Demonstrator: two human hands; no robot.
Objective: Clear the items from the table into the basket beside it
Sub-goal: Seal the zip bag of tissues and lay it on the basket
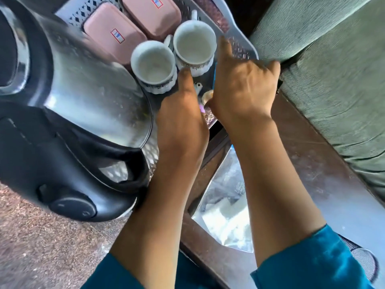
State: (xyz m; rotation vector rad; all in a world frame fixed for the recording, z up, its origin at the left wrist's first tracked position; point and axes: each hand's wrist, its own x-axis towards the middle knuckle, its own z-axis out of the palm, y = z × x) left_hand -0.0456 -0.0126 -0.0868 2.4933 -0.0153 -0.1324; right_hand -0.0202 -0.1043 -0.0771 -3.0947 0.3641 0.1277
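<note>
Basket (239, 41), grey and latticed, already packed: steel kettle (83, 97) at its near left, two pink boxes (114, 34) at its far end, two white cups (154, 63) mid-basket, nothing plainly left on the dark table (308, 155) beside it. Judged a settling step, calling next for nudging the cups snug. Left hand (183, 119) and right hand (243, 88) over the basket, fingers spread, holding no cup; small objects beneath them blurred, unidentifiable.

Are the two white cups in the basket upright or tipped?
Upright: both cups show open mouths facing up, empty inside, standing in the basket.
</note>
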